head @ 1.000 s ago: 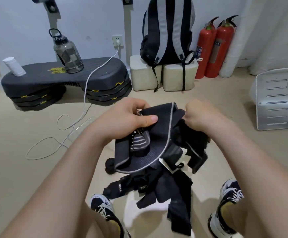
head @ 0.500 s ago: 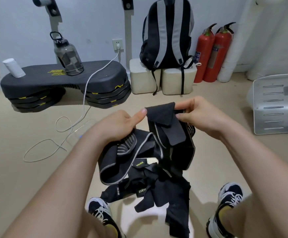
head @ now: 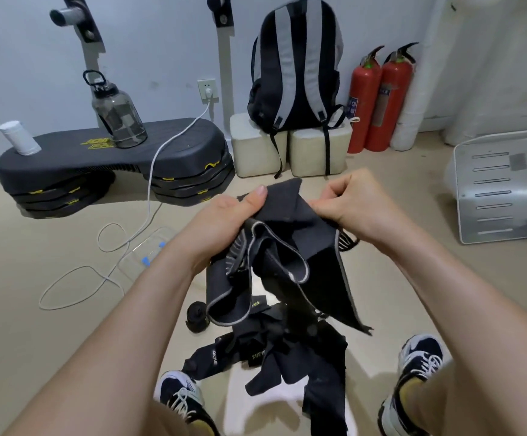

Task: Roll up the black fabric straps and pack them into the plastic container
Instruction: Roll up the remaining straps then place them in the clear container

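Note:
I hold a black fabric strap [head: 290, 247] with grey edging up in front of me, its loose end hanging down. My left hand [head: 224, 221] grips its top left corner, thumb pressed on the fabric. My right hand [head: 356, 206] pinches the top right edge with curled fingers. A heap of more black straps [head: 287, 357] lies on the floor between my shoes. One rolled strap [head: 197, 319] sits on the floor left of the heap. The clear plastic container [head: 149, 250] with blue clips lies on the floor behind my left forearm, partly hidden.
A white cable [head: 111, 247] loops across the floor at the left. A black step platform [head: 111, 162] carries a water jug [head: 117, 121]. A backpack [head: 293, 67] stands on two beige blocks, with red extinguishers [head: 378, 99] beside it. A white rack [head: 504, 184] lies at the right.
Both hands have shifted along the strap's top edge and drawn closer together; the strap hangs longer and more unfolded below them. The view has tilted slightly.

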A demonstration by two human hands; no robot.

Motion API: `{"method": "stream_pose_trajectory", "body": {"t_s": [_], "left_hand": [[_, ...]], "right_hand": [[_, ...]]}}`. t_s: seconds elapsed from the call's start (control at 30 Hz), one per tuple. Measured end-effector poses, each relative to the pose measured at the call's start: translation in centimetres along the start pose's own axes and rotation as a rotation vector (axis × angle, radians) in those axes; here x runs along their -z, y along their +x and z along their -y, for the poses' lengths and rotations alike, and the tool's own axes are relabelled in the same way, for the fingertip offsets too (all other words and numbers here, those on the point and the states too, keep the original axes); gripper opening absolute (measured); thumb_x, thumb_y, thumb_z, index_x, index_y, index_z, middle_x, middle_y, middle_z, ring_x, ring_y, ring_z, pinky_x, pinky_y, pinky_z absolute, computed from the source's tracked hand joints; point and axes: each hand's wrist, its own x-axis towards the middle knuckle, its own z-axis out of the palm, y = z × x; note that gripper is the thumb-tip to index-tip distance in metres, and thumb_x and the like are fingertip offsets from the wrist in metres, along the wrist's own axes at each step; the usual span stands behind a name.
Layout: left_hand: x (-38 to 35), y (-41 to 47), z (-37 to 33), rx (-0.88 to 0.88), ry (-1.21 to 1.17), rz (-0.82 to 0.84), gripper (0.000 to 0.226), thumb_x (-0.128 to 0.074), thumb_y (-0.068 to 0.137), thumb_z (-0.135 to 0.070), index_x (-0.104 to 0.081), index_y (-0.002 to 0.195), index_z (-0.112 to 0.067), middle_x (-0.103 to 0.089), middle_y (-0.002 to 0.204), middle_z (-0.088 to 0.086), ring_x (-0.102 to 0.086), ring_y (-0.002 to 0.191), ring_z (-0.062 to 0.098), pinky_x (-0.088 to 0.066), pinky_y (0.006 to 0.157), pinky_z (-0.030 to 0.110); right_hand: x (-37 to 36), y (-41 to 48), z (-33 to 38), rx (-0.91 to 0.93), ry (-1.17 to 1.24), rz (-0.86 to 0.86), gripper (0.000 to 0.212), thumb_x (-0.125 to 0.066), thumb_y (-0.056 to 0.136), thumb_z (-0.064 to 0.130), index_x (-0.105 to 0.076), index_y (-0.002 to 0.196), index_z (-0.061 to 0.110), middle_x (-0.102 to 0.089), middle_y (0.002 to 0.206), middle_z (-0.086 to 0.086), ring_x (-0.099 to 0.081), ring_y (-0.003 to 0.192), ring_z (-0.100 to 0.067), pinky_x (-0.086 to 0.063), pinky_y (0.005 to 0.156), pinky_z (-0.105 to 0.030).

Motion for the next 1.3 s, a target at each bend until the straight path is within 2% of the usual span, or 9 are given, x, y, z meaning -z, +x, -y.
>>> {"method": "stream_pose_trajectory", "body": {"t_s": [0.1,0.2,0.4,0.63,0.8,0.93,1.0,1.17,1.3], "left_hand": [[0.6,0.6,0.0,0.05,-0.116,-0.216,0.054,-0.054,0.094,-0.055,-0.071,0.076,-0.007,-0.075,0.077,0.004,-0.071,0.077,0.022,-0.055,0.078,0.034],[0.7,0.6,-0.2,0.151,-0.17,-0.228,0.049,-0.051,0.098,-0.05,-0.07,0.076,-0.011,-0.073,0.065,-0.003,-0.07,0.063,0.012,-0.054,0.059,0.02],[-0.7,0.2,-1.2,0.236,-0.197,-0.084,0.048,-0.053,0.095,-0.055,-0.064,0.073,-0.013,-0.065,0.057,-0.001,-0.061,0.046,0.013,-0.048,0.053,0.022],[-1.8,0.4,-1.9,0.202,-0.336,-0.249,0.037,-0.057,0.095,-0.043,-0.068,0.08,-0.011,-0.068,0.065,-0.001,-0.063,0.054,0.012,-0.05,0.057,0.023],[-2.7,0.7,-2.1,0.095,-0.265,-0.448,0.036,-0.056,0.093,-0.043,-0.062,0.078,-0.011,-0.056,0.07,0.003,-0.053,0.062,0.016,-0.041,0.059,0.029],[-4.1,-0.4,-2.3,-0.118,-0.17,-0.445,0.051,-0.056,0.095,-0.04,-0.03,0.056,-0.023,-0.027,0.056,-0.002,-0.028,0.056,0.014,-0.023,0.055,0.032],[-3.7,-0.5,-2.4,-0.138,-0.192,-0.433,0.052,-0.061,0.093,-0.041,-0.031,0.055,-0.023,-0.027,0.056,-0.002,-0.028,0.057,0.015,-0.022,0.057,0.032],[-0.8,-0.4,-3.0,-0.023,-0.475,-0.401,0.04,-0.076,0.079,-0.049,-0.06,0.089,-0.014,-0.055,0.081,0.009,-0.052,0.071,0.021,-0.046,0.069,0.036],[-0.2,-1.0,-3.0,0.093,-0.561,-0.286,0.042,-0.066,0.087,-0.05,-0.057,0.069,-0.013,-0.055,0.052,0.003,-0.053,0.041,0.013,-0.047,0.045,0.019]], "right_hand": [[2.5,0.0,0.2,0.044,0.042,-0.213,0.05,-0.084,0.075,0.024,-0.044,0.05,0.009,-0.04,0.052,-0.004,-0.039,0.052,-0.013,-0.032,0.052,-0.022],[5.3,-0.2,-0.1,0.112,0.163,-0.323,0.047,-0.085,0.074,0.016,-0.044,0.051,0.017,-0.041,0.051,0.005,-0.04,0.051,-0.007,-0.032,0.049,-0.018],[3.3,-0.7,0.1,0.095,-0.053,-0.051,0.004,-0.075,0.086,0.02,-0.076,0.083,0.022,-0.071,0.08,0.016,-0.063,0.078,0.008,-0.046,0.073,-0.013],[0.6,-1.7,0.9,-0.078,-0.052,0.142,0.067,-0.056,0.078,0.074,-0.074,0.065,0.012,-0.071,0.068,-0.013,-0.061,0.061,-0.016,-0.055,0.069,-0.043],[-0.3,-1.0,0.3,-0.269,-0.046,0.172,0.047,-0.061,0.086,0.056,-0.079,0.072,0.015,-0.077,0.084,-0.006,-0.07,0.091,-0.029,-0.053,0.092,-0.04],[-1.0,-1.0,0.0,-0.338,0.108,0.323,0.037,-0.068,0.087,0.045,-0.074,0.098,0.011,-0.078,0.09,-0.005,-0.073,0.093,-0.029,-0.057,0.089,-0.042],[-1.1,-1.0,-0.2,-0.31,0.173,0.314,0.04,-0.082,0.075,0.039,-0.071,0.093,0.005,-0.077,0.085,-0.009,-0.074,0.082,-0.028,-0.06,0.08,-0.039],[-0.5,-0.3,0.0,0.002,-0.517,0.004,0.01,-0.078,0.082,0.028,-0.075,0.082,0.018,-0.068,0.074,0.001,-0.066,0.081,-0.024,-0.053,0.073,-0.036],[-0.3,0.0,-0.1,0.115,-0.715,-0.088,0.012,-0.067,0.088,0.02,-0.065,0.078,0.023,-0.052,0.076,0.008,-0.052,0.086,-0.022,-0.038,0.069,-0.032]]}}
